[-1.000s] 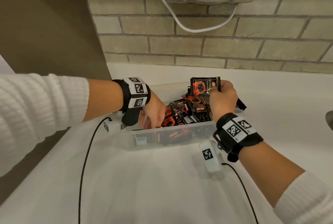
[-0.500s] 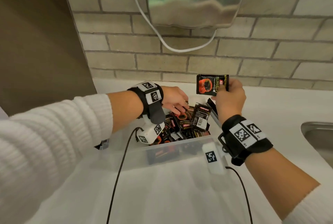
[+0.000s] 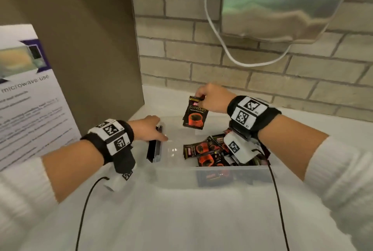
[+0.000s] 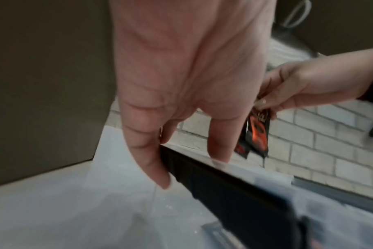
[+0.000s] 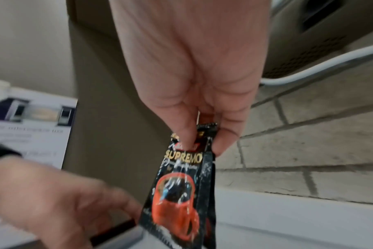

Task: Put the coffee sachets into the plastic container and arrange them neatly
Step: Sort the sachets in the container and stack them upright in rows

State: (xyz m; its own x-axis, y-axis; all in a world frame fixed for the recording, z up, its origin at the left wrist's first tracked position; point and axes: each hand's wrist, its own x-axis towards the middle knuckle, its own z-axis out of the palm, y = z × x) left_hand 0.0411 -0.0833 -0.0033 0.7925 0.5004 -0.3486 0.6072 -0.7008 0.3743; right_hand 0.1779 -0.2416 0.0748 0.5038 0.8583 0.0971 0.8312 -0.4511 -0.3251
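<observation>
Item: held sachets, pinched by the top edge in the right hand; at least two, one behind the other in the right wrist view. Long axis vertical, hanging above the plastic container.

Left hand: fingers curled over a stack of sachets stood on edge at the container's left end, thumb inside.

Loose sachets: jumbled heap below the right wrist.

Key relation: the stack lies down and to the left of the held sachets; right hand nearer them, left hand bracing the destination.

Change: half a second ago the held sachet lay horizontal, further right; the left hand was in the heap.
</observation>
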